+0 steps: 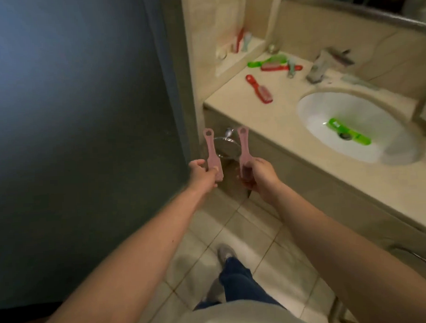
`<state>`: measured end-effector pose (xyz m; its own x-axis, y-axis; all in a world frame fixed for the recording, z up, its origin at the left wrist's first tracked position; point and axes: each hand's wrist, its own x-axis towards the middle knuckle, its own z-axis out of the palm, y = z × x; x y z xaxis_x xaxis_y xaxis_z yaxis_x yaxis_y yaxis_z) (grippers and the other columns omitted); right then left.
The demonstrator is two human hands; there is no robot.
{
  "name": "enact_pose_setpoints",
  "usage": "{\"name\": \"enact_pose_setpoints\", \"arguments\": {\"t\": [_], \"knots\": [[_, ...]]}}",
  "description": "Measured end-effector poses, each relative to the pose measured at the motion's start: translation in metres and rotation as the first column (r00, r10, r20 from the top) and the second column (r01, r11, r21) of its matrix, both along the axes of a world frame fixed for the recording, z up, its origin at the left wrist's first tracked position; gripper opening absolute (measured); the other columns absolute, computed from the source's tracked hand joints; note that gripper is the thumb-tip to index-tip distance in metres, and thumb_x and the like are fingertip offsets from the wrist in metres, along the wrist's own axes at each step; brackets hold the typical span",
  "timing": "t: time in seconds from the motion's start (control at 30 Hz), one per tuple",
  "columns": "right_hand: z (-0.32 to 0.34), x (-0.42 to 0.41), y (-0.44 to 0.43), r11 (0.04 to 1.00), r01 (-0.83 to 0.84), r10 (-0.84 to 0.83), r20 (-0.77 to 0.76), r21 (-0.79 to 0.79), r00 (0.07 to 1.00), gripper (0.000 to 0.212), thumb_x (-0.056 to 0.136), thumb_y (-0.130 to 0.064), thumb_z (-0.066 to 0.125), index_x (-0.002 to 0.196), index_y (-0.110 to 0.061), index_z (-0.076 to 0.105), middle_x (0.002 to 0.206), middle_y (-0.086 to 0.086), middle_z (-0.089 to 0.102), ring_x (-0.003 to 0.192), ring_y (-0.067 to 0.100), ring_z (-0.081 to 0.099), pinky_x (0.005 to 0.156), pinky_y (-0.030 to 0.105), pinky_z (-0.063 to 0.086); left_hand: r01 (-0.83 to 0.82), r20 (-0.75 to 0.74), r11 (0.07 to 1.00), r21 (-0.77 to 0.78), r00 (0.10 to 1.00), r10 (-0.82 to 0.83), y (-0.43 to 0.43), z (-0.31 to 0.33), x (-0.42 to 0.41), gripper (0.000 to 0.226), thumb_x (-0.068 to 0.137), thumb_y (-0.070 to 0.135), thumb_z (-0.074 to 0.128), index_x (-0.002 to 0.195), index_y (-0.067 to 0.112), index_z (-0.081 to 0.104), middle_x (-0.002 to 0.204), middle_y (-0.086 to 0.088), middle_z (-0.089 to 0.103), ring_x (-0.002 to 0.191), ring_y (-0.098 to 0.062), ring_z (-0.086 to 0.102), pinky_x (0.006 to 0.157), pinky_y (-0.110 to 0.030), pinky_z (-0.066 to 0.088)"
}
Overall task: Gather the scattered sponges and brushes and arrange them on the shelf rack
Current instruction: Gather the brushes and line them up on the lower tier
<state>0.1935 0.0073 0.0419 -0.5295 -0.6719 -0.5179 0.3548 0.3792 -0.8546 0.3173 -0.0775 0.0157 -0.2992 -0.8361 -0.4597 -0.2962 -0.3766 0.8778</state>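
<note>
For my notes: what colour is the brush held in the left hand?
The brush is pale pink; head view shows it best.

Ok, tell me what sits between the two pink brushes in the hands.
Head view: a metal towel ring shows in the gap behind them.

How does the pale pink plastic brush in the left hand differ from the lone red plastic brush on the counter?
Colour: the pink brush is pale, the red brush bright. Pose: the pink brush points handle-up, its head gripped by the left hand; the red brush lies flat on the beige counter, untouched. Both are handled plastic brushes.
</note>
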Motion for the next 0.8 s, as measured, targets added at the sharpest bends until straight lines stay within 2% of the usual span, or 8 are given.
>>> {"name": "enact_pose_setpoints", "arguments": {"t": [0.07, 0.13, 0.2, 0.27, 0.37, 0.53, 0.67, 0.8], "knots": [[0.013, -0.013, 0.013, 0.996, 0.069, -0.069, 0.002, -0.049, 0.998, 0.018, 0.087, -0.005, 0.043, 0.075, -0.010, 0.056, 0.064, 0.010, 0.054, 0.048, 0.018, 0.057, 0.054, 0.027, 0.042, 0.102, -0.029, 0.993, -0.055, 0.994, -0.103, 0.005, 0.017, -0.017, 0.029, 0.095, 0.013, 0.054, 0.119, 0.017, 0.039, 0.111, -0.006, 0.061, 0.078, -0.015, 0.064, 0.047, -0.018, 0.045], [0.023, -0.028, 0.026, 0.987, 0.144, -0.144, 0.011, -0.068, 0.990, 0.014, 0.091, -0.012, 0.049, 0.080, -0.010, 0.059, 0.062, 0.006, 0.055, 0.052, 0.018, 0.062, 0.055, 0.029, 0.048, 0.192, -0.056, 0.976, -0.101, 0.979, -0.198, 0.012, 0.034, -0.034, 0.027, 0.095, 0.015, 0.055, 0.121, 0.017, 0.046, 0.105, -0.001, 0.064, 0.082, -0.014, 0.065, 0.050, -0.017, 0.049], [0.031, -0.045, 0.040, 0.971, 0.228, -0.225, 0.039, -0.072, 0.973, 0.011, 0.093, -0.016, 0.052, 0.088, -0.011, 0.061, 0.065, 0.004, 0.059, 0.061, 0.022, 0.068, 0.054, 0.028, 0.054, 0.238, -0.081, 0.964, -0.114, 0.965, -0.248, 0.022, 0.048, -0.051, 0.026, 0.095, 0.017, 0.056, 0.119, 0.021, 0.048, 0.097, 0.006, 0.063, 0.082, -0.012, 0.066, 0.057, -0.019, 0.055], [0.039, -0.062, 0.055, 0.958, 0.280, -0.279, 0.024, -0.063, 0.960, 0.010, 0.094, -0.018, 0.053, 0.092, -0.013, 0.061, 0.072, 0.004, 0.064, 0.072, 0.025, 0.072, 0.052, 0.027, 0.053, 0.272, -0.120, 0.957, -0.101, 0.952, -0.283, 0.033, 0.062, -0.069, 0.024, 0.095, 0.016, 0.058, 0.115, 0.024, 0.048, 0.094, 0.007, 0.062, 0.080, -0.010, 0.065, 0.063, -0.022, 0.059], [0.047, -0.086, 0.078, 0.935, 0.348, -0.350, -0.010, -0.072, 0.937, 0.013, 0.094, -0.022, 0.056, 0.090, -0.011, 0.063, 0.073, 0.005, 0.067, 0.072, 0.023, 0.072, 0.056, 0.029, 0.053, 0.331, -0.172, 0.941, -0.075, 0.925, -0.339, 0.049, 0.078, -0.097, 0.022, 0.095, 0.012, 0.058, 0.112, 0.022, 0.049, 0.095, 0.004, 0.062, 0.079, -0.013, 0.065, 0.066, -0.026, 0.057], [0.061, -0.121, 0.114, 0.901, 0.428, -0.433, -0.089, -0.075, 0.897, 0.016, 0.093, -0.023, 0.058, 0.082, -0.015, 0.066, 0.072, -0.001, 0.063, 0.067, 0.014, 0.058, 0.061, 0.028, 0.050, 0.431, -0.192, 0.900, -0.069, 0.879, -0.436, 0.075, 0.095, -0.145, 0.022, 0.094, 0.011, 0.059, 0.113, 0.019, 0.052, 0.093, -0.003, 0.065, 0.075, -0.015, 0.067, 0.061, -0.022, 0.058], [0.065, -0.157, 0.142, 0.870, 0.488, -0.493, -0.168, -0.078, 0.853, 0.022, 0.091, -0.020, 0.057, 0.069, -0.017, 0.059, 0.060, -0.002, 0.050, 0.054, 0.012, 0.040, 0.052, 0.023, 0.032, 0.504, -0.167, 0.859, -0.094, 0.842, -0.513, 0.098, 0.098, -0.191, 0.026, 0.093, 0.016, 0.059, 0.118, 0.016, 0.054, 0.097, -0.006, 0.067, 0.075, -0.013, 0.064, 0.063, -0.023, 0.053], [0.066, -0.200, 0.168, 0.834, 0.543, -0.551, -0.171, -0.092, 0.817, 0.024, 0.090, -0.020, 0.059, 0.068, -0.016, 0.051, 0.059, 0.000, 0.038, 0.051, 0.013, 0.028, 0.048, 0.024, 0.022, 0.559, -0.101, 0.814, -0.159, 0.811, -0.577, 0.117, 0.100, -0.240, 0.023, 0.090, 0.021, 0.062, 0.112, 0.017, 0.060, 0.080, 0.004, 0.062, 0.061, -0.006, 0.052, 0.054, -0.019, 0.039]]}}
